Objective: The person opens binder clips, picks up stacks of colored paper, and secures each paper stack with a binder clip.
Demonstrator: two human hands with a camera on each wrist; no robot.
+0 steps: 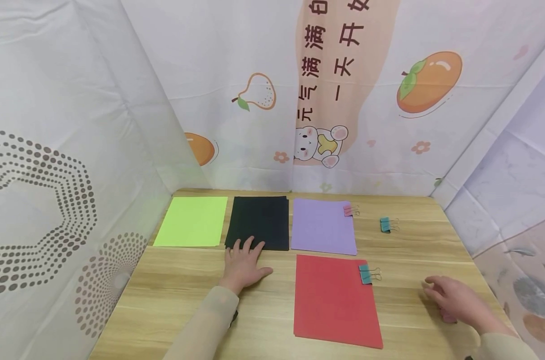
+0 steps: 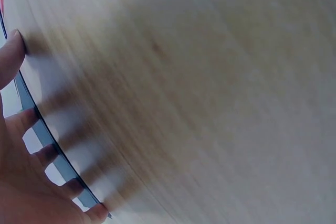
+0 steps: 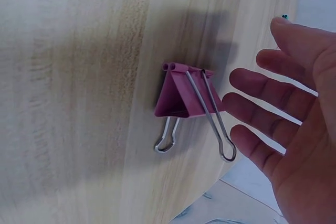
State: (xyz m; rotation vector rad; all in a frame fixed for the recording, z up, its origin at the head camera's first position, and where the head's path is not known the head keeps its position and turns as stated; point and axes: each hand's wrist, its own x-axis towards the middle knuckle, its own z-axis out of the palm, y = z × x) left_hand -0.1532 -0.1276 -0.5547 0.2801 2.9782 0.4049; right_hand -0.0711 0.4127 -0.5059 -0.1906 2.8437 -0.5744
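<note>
With its fingers spread, my left hand (image 1: 242, 266) lies at the near edge of the black paper stack (image 1: 258, 220); in the left wrist view the fingertips (image 2: 48, 153) reach that dark edge. Over at the right, my right hand (image 1: 457, 299) hovers above the table, its fingers loosely bent and holding nothing. A pink binder clip (image 3: 181, 93) stands on the wood just beside those fingers, mostly hidden under the hand in the head view. The red paper stack (image 1: 335, 300) lies between the hands, a teal binder clip (image 1: 365, 274) on its right edge.
Along the back of the table (image 1: 164, 300) lie a yellow-green paper stack (image 1: 192, 221) and a purple paper stack (image 1: 322, 225), which has a pink binder clip (image 1: 348, 210) at its upper right corner. A loose teal binder clip (image 1: 385, 225) sits farther right. Patterned curtains (image 1: 236, 45) surround the table.
</note>
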